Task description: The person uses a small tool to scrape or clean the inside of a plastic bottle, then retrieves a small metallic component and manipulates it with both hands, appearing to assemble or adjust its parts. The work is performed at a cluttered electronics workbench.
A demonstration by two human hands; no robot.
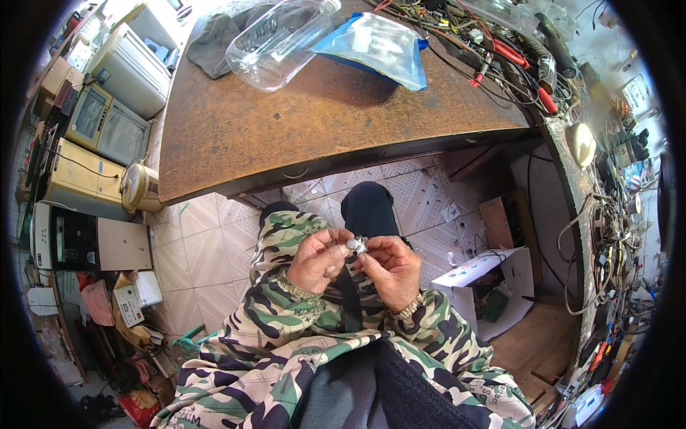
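Note:
Between my two hands, above my knees, is a small silvery metal piece, too small to tell its kind. My left hand pinches it from the left with thumb and forefinger. From the right, my right hand closes its thumb and fingertips on the same piece. Both wrists come out of camouflage sleeves, and a dark strap hangs below the hands. Part of the piece is covered by my fingertips.
Ahead stands a worn brown wooden desk bearing a clear plastic bottle, a blue-edged plastic bag, a grey cloth and tangled cables. An open white box sits at right below. Appliances, including a microwave, line the left.

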